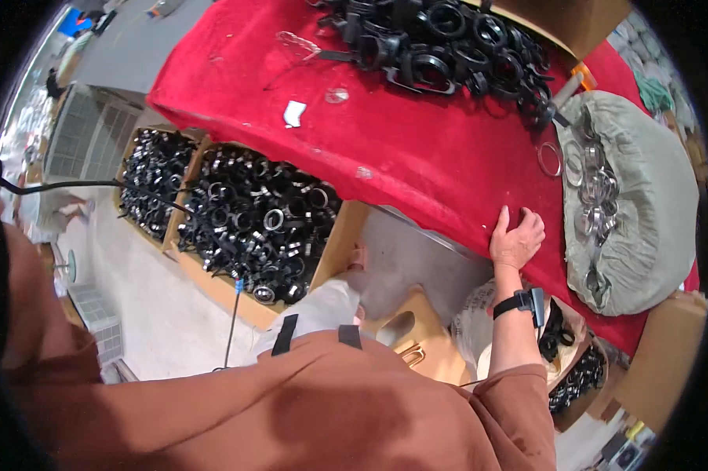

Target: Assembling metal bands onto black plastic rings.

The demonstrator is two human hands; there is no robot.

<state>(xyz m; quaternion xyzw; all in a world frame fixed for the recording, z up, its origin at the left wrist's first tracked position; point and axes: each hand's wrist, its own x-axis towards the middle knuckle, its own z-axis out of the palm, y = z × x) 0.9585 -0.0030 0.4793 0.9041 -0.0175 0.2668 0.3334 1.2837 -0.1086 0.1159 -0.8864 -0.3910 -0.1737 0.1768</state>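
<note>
Right hand [518,239] sits at the red worktop's front edge [440,225], fingers loosely spread; clear ring [560,160] lies beyond; left fingers, cannot tell.

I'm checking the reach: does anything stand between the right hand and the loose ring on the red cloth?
Nothing visible does: only red cloth shows between the right hand and the ring.

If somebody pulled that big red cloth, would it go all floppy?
Probably floppy: the wide red fabric cloth droops in folds along its edge. It might drag heavily, because a pile of black ring-shaped parts sits on it. Those could tumble, being loosely heaped.
</note>
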